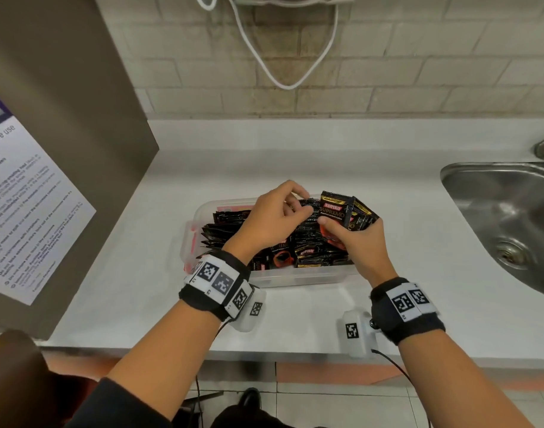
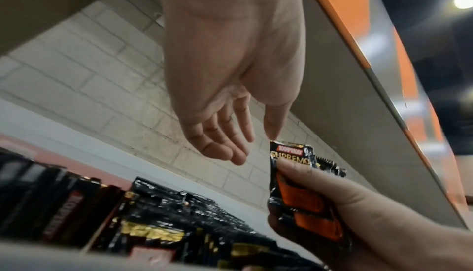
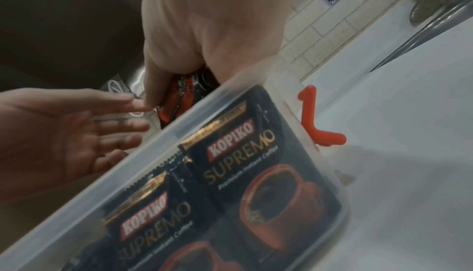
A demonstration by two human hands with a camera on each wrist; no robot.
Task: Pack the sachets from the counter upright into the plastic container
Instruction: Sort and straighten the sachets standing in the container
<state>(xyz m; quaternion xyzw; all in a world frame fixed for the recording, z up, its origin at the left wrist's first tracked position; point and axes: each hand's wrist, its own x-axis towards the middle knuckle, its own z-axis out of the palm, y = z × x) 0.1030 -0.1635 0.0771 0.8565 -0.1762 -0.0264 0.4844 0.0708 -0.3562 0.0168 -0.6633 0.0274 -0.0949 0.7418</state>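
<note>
A clear plastic container point(image 1: 295, 278) on the white counter is packed with black Kopiko sachets point(image 1: 307, 245), most standing on edge. My right hand point(image 1: 354, 239) grips a few more sachets point(image 1: 335, 208) upright above the container's right end. In the left wrist view the same held sachets point(image 2: 291, 154) stick up from the right hand point(image 2: 332, 204). My left hand point(image 1: 298, 202) hovers over the container's middle. Its fingers point(image 2: 230, 150) are relaxed and hold nothing, close to the held sachets. Through the container wall point(image 3: 163, 139) I see the fronts of packed sachets point(image 3: 230, 164).
A steel sink point(image 1: 505, 217) is set into the counter at the right. A grey cabinet point(image 1: 79, 134) bearing a printed notice stands at the left. Red latches point(image 1: 192, 242) flank the container's ends. A white cable point(image 1: 283, 83) hangs on the tiled wall behind.
</note>
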